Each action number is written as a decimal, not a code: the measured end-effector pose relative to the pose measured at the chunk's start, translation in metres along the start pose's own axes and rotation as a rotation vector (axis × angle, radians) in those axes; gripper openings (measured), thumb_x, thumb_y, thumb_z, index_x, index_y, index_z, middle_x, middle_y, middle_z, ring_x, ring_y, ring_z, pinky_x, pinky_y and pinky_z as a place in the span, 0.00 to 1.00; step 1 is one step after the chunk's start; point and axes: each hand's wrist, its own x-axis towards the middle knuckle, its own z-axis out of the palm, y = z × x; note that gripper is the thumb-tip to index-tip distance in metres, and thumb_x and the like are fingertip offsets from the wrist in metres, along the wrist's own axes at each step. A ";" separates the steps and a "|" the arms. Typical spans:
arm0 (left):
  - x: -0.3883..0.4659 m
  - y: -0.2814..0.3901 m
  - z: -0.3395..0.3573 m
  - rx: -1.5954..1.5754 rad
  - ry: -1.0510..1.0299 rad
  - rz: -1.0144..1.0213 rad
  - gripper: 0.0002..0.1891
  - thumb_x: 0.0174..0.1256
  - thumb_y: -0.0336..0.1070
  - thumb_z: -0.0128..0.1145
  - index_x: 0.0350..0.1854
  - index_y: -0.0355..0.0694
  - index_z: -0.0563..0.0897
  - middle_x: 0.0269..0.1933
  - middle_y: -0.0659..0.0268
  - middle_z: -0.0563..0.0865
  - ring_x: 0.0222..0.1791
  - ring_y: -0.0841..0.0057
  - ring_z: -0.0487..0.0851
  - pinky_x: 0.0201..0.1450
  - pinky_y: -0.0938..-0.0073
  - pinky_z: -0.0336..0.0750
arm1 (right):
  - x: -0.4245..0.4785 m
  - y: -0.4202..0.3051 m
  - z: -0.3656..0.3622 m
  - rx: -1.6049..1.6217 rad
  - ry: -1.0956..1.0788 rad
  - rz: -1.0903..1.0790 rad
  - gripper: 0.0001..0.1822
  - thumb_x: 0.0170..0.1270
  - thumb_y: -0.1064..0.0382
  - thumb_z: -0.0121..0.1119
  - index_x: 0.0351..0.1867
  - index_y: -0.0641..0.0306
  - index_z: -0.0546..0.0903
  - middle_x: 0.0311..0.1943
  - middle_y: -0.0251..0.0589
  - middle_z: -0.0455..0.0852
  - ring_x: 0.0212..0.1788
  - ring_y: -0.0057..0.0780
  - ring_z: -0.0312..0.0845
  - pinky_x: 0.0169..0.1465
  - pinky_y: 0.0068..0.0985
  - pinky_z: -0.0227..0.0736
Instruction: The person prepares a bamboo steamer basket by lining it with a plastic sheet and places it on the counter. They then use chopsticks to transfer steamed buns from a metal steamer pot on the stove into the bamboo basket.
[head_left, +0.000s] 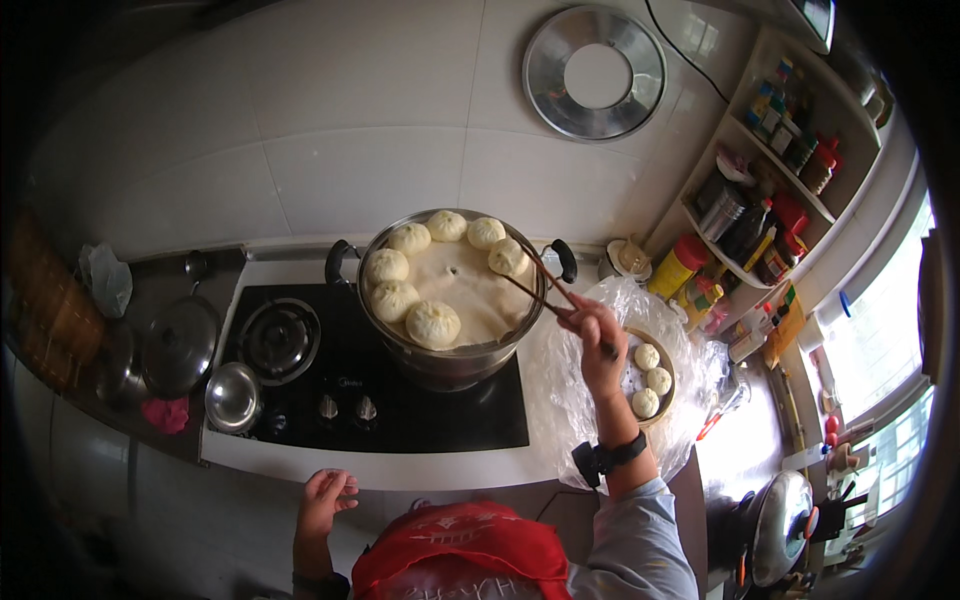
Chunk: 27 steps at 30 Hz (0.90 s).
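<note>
A large steel steamer pot (450, 367) stands on the black glass cooktop, with several steamed buns (433, 324) around the edge of its pale liner cloth. My right hand (598, 339) holds a pair of wooden chopsticks (551, 274), whose tips are at the bun (508, 257) on the pot's right side; whether they grip it I cannot tell. Below and right of that hand, a round bamboo steamer (670, 360) holds small buns (660, 381) on clear plastic sheeting (574, 382). My left hand (328, 495), fingers curled, is in front of the counter's edge, touching nothing visible.
A steel bowl (233, 397) sits at the cooktop's left corner, near a pot lid (180, 346) and a pink cloth (166, 415). Shelves (780, 176) with jars and bottles stand at the right. A lidded pan (781, 529) is at the lower right. A metal ring (595, 73) hangs on the wall.
</note>
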 end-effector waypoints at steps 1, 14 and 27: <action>0.001 0.001 0.000 0.001 -0.007 0.002 0.07 0.65 0.36 0.54 0.39 0.38 0.77 0.37 0.64 0.82 0.35 0.78 0.80 0.32 0.79 0.78 | -0.003 0.000 -0.002 -0.219 -0.083 -0.121 0.11 0.67 0.66 0.48 0.36 0.74 0.78 0.46 0.49 0.78 0.44 0.35 0.80 0.49 0.28 0.76; 0.025 0.007 0.015 0.087 -0.085 -0.039 0.07 0.66 0.36 0.52 0.39 0.37 0.76 0.37 0.63 0.82 0.34 0.78 0.80 0.32 0.79 0.78 | -0.040 0.018 -0.049 0.819 0.547 0.149 0.13 0.70 0.53 0.43 0.36 0.60 0.72 0.46 0.48 0.80 0.53 0.38 0.75 0.55 0.36 0.73; 0.050 0.011 0.075 0.251 -0.228 -0.074 0.07 0.67 0.38 0.50 0.38 0.41 0.77 0.36 0.67 0.81 0.34 0.80 0.79 0.32 0.80 0.76 | -0.176 -0.015 -0.164 0.212 0.888 0.228 0.14 0.70 0.59 0.44 0.38 0.71 0.72 0.48 0.59 0.76 0.42 0.42 0.81 0.46 0.31 0.81</action>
